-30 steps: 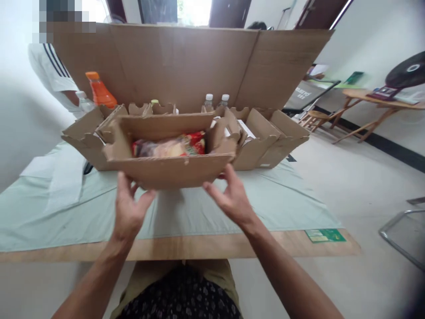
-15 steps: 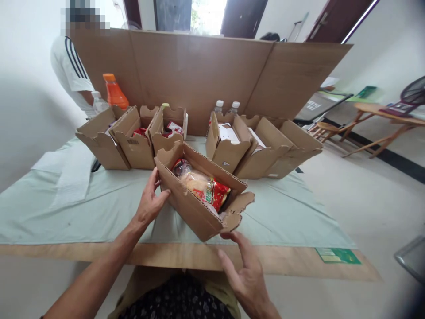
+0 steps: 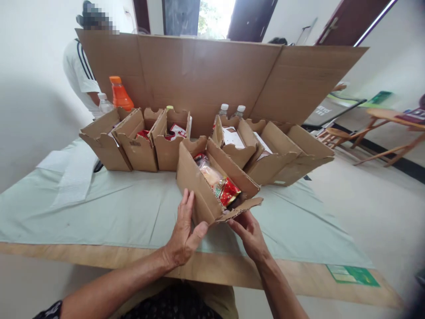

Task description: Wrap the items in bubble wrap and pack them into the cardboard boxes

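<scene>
Cardboard box (image 3: 195,184) against spread left hand (image 3: 186,232), part-curled right hand (image 3: 251,235)

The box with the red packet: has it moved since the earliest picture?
Yes: the box has moved right, judged against the orange bottle, and turned diagonally.

Matt cardboard box (image 3: 199,184), glossy plastic packet (image 3: 229,191)
The torn near flap (image 3: 247,206) looks rough; wrinkled matt cloth (image 3: 126,204) covers the smooth wooden table (image 3: 232,271).
</scene>
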`<state>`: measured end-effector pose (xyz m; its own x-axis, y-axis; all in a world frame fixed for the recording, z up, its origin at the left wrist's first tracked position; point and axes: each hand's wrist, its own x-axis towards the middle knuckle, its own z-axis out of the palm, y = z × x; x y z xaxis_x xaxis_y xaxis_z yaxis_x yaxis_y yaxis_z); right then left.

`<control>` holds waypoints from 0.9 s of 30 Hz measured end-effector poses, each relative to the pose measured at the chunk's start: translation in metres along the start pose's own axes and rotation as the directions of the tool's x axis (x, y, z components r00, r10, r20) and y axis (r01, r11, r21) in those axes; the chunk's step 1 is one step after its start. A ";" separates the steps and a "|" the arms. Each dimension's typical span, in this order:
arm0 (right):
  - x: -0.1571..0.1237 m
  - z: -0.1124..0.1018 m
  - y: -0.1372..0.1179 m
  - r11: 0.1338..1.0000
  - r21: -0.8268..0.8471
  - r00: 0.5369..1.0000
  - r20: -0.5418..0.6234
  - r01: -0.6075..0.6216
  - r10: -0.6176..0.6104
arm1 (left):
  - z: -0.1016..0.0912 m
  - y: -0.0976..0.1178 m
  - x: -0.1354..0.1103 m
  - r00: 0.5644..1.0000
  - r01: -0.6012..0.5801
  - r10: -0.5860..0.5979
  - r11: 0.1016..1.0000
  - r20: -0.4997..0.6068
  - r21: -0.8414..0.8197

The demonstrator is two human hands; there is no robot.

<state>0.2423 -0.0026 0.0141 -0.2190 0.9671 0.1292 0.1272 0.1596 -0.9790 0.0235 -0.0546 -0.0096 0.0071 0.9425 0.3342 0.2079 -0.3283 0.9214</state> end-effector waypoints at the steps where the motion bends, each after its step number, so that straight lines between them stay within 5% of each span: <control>1: -0.002 -0.001 0.002 1.000 -0.007 1.000 -0.013 0.005 -0.005 | 0.002 -0.002 0.003 0.999 -0.049 0.048 0.998 0.020 0.027; 4: -0.006 0.000 0.003 0.999 -0.044 0.999 -0.028 0.028 -0.029 | 0.005 -0.012 0.006 0.990 -0.138 0.137 0.985 0.024 0.102; 8: -0.007 0.011 0.003 0.992 -0.116 0.995 -0.075 0.056 -0.065 | 0.003 -0.018 0.012 0.992 -0.124 0.127 0.982 -0.017 0.140; 13: -0.006 0.024 0.007 0.976 -0.219 0.975 -0.213 0.006 -0.054 | -0.010 -0.019 0.028 0.988 -0.147 0.141 0.985 0.065 0.096; 16: 0.000 0.023 0.002 0.951 -0.306 0.977 -0.184 0.047 -0.107 | -0.018 -0.025 0.034 0.989 -0.132 0.126 0.988 0.077 0.082; 21: 0.037 0.015 -0.010 0.871 -0.465 0.973 -0.081 0.156 -0.217 | -0.030 -0.031 0.050 0.996 -0.083 0.081 0.986 0.020 0.146; 27: 0.100 0.010 0.007 0.795 -0.588 0.964 -0.095 0.148 -0.249 | -0.042 -0.037 0.118 0.981 0.135 -0.066 0.911 -0.185 0.389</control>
<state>0.2115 0.0933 0.0181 -0.1511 0.9111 0.3835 0.6376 0.3863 -0.6666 -0.0246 0.0666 0.0041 -0.1877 0.9342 0.3033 0.5706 -0.1476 0.8079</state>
